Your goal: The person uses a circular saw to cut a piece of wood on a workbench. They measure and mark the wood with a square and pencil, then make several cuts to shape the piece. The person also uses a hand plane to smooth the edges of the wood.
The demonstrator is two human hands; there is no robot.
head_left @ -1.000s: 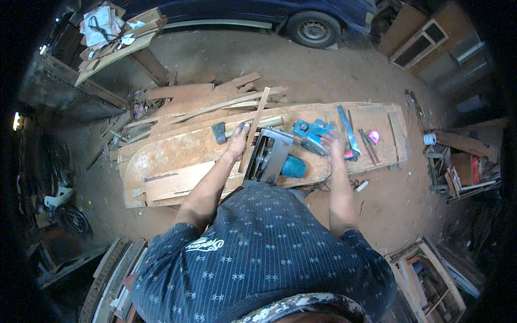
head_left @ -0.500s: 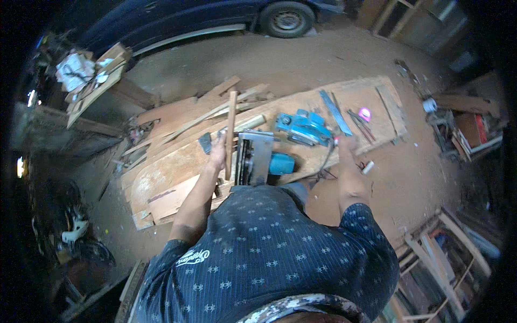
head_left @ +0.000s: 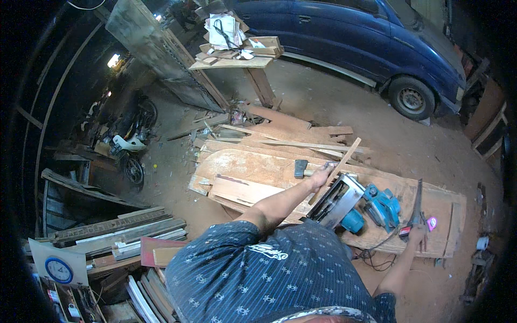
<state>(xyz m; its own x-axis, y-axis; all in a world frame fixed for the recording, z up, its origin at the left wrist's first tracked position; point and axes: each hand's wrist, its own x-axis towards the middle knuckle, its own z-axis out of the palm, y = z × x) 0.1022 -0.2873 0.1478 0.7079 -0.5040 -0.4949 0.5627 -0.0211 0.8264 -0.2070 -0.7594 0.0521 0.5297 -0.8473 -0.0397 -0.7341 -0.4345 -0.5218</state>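
Wooden strip [head_left: 337, 169] sits in the left fingers [head_left: 325, 169].

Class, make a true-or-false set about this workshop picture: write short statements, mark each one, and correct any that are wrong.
1. The left hand holds a narrow wooden strip. True.
2. The right hand is touching the blue vehicle. False: it is at the lower end of a long blade-like tool.
3. The round clock has a red rim. False: its rim is blue.
4. A small pink object lies to the right of the blue planer-like tool. True.
5. The dark tool head lies to the right of the left hand. False: it lies to the left.
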